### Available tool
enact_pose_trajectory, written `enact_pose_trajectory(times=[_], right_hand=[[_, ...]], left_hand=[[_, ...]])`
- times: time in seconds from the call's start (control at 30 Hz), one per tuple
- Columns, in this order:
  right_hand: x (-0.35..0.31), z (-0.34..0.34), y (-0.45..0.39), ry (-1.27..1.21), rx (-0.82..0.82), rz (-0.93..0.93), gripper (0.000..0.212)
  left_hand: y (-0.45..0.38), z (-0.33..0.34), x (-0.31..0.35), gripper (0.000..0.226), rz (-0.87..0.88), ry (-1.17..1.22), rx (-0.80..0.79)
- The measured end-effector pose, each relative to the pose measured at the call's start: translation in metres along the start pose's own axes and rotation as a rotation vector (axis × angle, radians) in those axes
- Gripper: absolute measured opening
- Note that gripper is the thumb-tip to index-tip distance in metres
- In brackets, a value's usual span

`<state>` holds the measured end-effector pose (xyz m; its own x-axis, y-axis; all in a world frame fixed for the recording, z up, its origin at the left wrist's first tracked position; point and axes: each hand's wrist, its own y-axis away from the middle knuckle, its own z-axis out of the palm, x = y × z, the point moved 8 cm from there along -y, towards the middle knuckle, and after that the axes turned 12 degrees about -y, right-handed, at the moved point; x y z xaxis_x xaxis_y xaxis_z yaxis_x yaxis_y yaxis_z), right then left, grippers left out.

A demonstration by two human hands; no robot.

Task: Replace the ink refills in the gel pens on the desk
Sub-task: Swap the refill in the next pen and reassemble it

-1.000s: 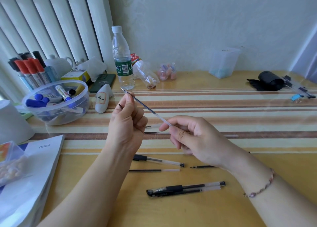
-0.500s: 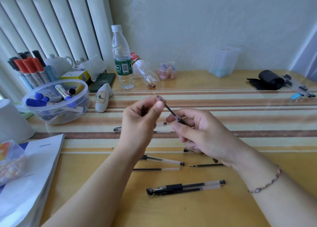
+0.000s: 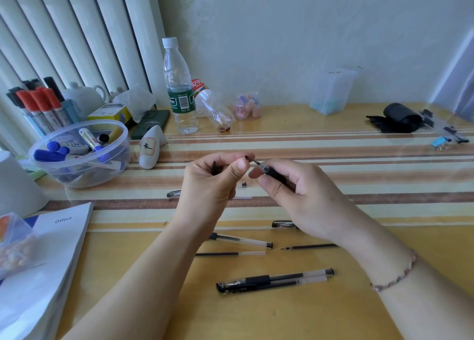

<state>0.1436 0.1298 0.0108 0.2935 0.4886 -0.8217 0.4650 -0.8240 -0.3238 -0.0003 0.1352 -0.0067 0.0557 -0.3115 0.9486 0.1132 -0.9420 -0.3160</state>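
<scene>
My right hand (image 3: 300, 193) grips a gel pen barrel (image 3: 273, 172) by its black grip, the refill tip poking out toward the left. My left hand (image 3: 213, 183) pinches a small dark tip piece (image 3: 247, 158) at that tip, with another dark part (image 3: 214, 167) tucked in its palm. On the desk lie a capped black gel pen (image 3: 274, 279), an open pen barrel (image 3: 241, 240), two loose refills (image 3: 230, 254) (image 3: 307, 247), a pen cap (image 3: 282, 223) and a clear cap (image 3: 174, 193).
A clear bowl of markers (image 3: 77, 157) and a marker holder (image 3: 41, 108) stand at the left. A water bottle (image 3: 179, 88), a lying bottle (image 3: 213, 108) and a small jar (image 3: 247, 105) line the back. An Office booklet (image 3: 43, 257) lies front left, black cloth (image 3: 397, 120) far right.
The long refill has slid into the barrel in my right hand; only its tip shows now. My left hand has moved in from the refill's far end to the pen tip.
</scene>
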Motion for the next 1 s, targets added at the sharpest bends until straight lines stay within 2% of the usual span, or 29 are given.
enact_pose_trajectory(times=[0.2, 0.37, 0.43, 0.6, 0.7, 0.8, 0.9, 0.97, 1.0], right_hand=[[-0.001, -0.001, 0.001, 0.110, 0.002, 0.000, 0.020], [-0.013, -0.011, 0.005, 0.574, 0.048, -0.054, 0.024], [-0.015, -0.013, 0.006, 0.557, 0.065, -0.079, 0.026], [-0.011, -0.020, 0.004, 0.470, 0.116, -0.074, 0.008], [-0.010, -0.022, 0.002, 0.456, 0.126, -0.079, 0.023], [-0.001, -0.018, 0.001, 0.336, 0.059, 0.007, 0.019], [0.004, -0.019, 0.001, 0.329, 0.065, 0.016, 0.013], [0.000, -0.018, 0.001, 0.371, 0.061, -0.011, 0.031], [-0.001, -0.017, 0.002, 0.370, 0.056, -0.016, 0.033]], left_hand=[[0.001, 0.004, 0.006, 0.022, 0.035, -0.067, -0.050], [0.000, 0.001, 0.015, 0.014, 0.179, -0.388, -0.084], [-0.001, 0.002, 0.011, 0.015, 0.168, -0.456, -0.104], [0.001, 0.005, 0.011, 0.014, 0.175, -0.505, -0.149], [0.000, 0.004, 0.011, 0.015, 0.176, -0.494, -0.144], [-0.002, 0.002, 0.010, 0.015, 0.175, -0.491, -0.129], [-0.003, 0.000, 0.009, 0.013, 0.172, -0.490, -0.115], [-0.004, -0.001, 0.008, 0.014, 0.173, -0.482, -0.111], [-0.004, -0.002, 0.008, 0.014, 0.173, -0.480, -0.111]])
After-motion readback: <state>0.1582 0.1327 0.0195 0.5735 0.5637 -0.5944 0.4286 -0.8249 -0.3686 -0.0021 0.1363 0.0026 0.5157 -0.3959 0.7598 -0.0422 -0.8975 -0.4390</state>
